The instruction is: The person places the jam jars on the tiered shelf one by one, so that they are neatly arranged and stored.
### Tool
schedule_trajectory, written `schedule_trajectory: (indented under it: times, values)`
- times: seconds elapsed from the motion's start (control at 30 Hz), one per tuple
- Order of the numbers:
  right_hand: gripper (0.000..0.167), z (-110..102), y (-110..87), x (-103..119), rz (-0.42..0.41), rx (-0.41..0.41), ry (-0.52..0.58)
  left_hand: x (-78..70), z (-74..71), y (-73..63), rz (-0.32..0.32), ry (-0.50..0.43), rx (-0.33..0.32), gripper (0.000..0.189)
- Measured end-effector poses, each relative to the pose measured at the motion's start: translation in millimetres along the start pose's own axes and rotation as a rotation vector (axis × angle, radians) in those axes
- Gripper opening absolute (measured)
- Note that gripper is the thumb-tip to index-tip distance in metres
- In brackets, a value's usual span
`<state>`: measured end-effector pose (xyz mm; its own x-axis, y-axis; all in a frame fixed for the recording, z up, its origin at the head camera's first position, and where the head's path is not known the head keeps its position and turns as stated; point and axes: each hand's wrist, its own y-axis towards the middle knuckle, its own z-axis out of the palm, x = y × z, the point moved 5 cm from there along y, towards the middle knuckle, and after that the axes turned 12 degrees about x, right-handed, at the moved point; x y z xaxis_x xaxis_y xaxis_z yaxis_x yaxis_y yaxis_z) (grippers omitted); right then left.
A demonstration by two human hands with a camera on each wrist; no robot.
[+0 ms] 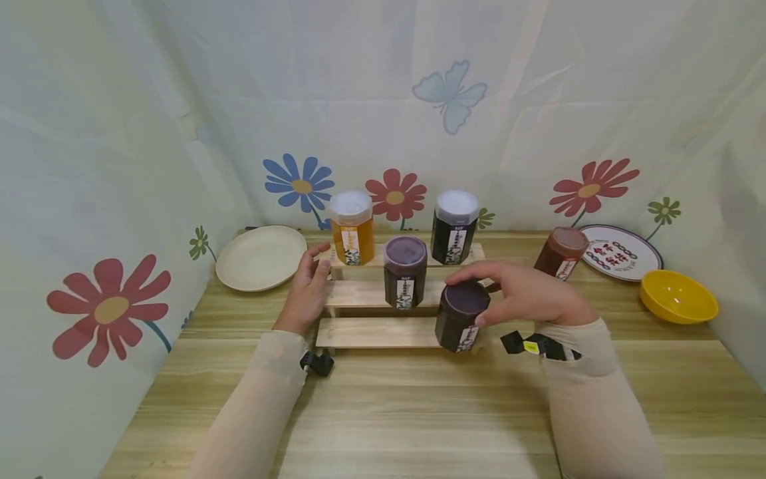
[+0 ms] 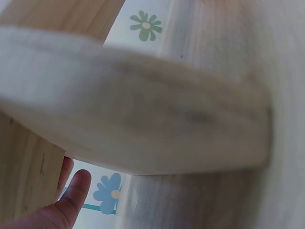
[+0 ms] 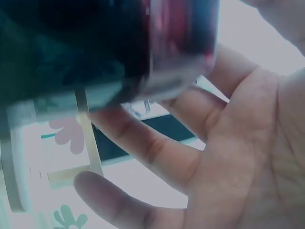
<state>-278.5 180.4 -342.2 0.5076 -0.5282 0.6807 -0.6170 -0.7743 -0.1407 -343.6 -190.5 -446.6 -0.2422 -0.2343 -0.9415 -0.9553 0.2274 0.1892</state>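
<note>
A three-step wooden stand (image 1: pixel 376 332) bears several octagonal jars. My right hand (image 1: pixel 520 293) grips a dark jar (image 1: pixel 457 319) with a dark purple lid from above, at the right end of the lowest step. In the right wrist view that jar (image 3: pixel 114 52) is blurred and close, with the fingers (image 3: pixel 152 148) beside it. My left hand (image 1: pixel 307 289) is at the stand's left end, its fingers relaxed by the upper steps; firm contact cannot be made out. A purple-lidded jar (image 1: pixel 405 273) occupies the middle step. On the top step are an orange jar (image 1: pixel 353 229) and a white-lidded dark jar (image 1: pixel 455 226).
A reddish-brown jar (image 1: pixel 559 253) stands right of the stand, partly behind my right hand. Farther right are a patterned plate (image 1: pixel 622 253) and a yellow bowl (image 1: pixel 679 297). A cream plate (image 1: pixel 261 259) leans at the left. A flowered curtain (image 1: pixel 359 100) surrounds the table (image 1: pixel 419 412).
</note>
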Motion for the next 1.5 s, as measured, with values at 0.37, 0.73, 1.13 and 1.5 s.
schedule_trajectory:
  times: [0.37, 0.73, 1.13, 1.5]
  values:
    - [0.062, -1.1, 1.6, -4.4, -0.041, 0.025, 0.056, -21.4, 3.2, -5.8, -0.025, -0.039, 0.024, 0.045]
    - [0.065, 8.0, 14.1, 9.1, -0.109, 0.019, 0.039, -34.7, 4.7, -10.8, -0.036, -0.057, 0.033, 0.045]
    - [0.065, 17.6, 24.6, 16.5, -0.126, 0.025, 0.113, -33.9, 3.9, -10.8, -0.041, -0.049, 0.033, 0.046]
    - [0.066, 25.3, 33.7, 21.9, -0.153, 0.039, 0.182, -20.2, 1.5, -5.3, -0.048, -0.036, 0.03, 0.045]
